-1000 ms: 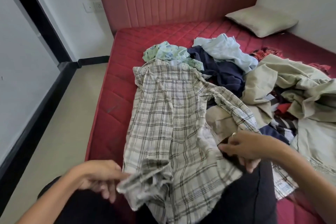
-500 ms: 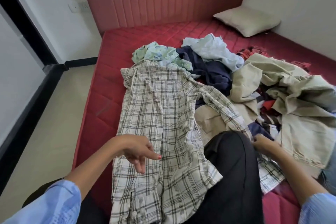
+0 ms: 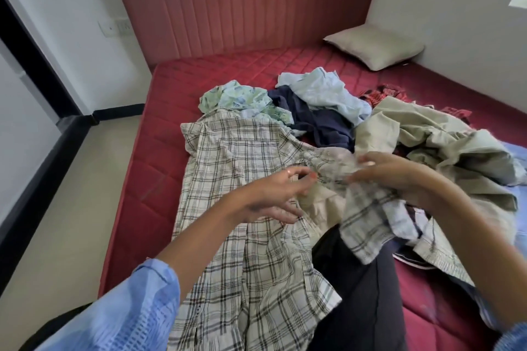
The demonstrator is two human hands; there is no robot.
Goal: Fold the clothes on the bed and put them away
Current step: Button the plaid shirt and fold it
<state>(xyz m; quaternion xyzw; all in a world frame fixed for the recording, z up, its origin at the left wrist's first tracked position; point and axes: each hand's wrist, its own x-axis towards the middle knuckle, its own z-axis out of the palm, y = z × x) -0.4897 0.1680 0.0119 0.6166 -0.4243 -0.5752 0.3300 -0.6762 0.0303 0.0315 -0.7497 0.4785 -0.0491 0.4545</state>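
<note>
Head view: we judge the plaid shirt (image 3: 242,185) soft and limp; left hand (image 3: 273,194) and right hand (image 3: 399,177) pinch its right sleeve (image 3: 368,219).

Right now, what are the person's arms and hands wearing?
Both arms wear light blue textured sleeves: left sleeve, right sleeve. The forearms and both hands are bare, with no gloves. The left hand has orange-red painted nails; the right hand has a pale nail.

The plaid shirt (image 3: 242,208) is cream with dark grey checks. The mattress (image 3: 176,111) is quilted dark red, the headboard (image 3: 245,6) a duller red. The pillow (image 3: 373,45) is beige, the trousers (image 3: 445,145) khaki, one garment (image 3: 316,120) navy, another (image 3: 328,94) pale blue, the sleeve (image 3: 128,313) light blue.
</note>
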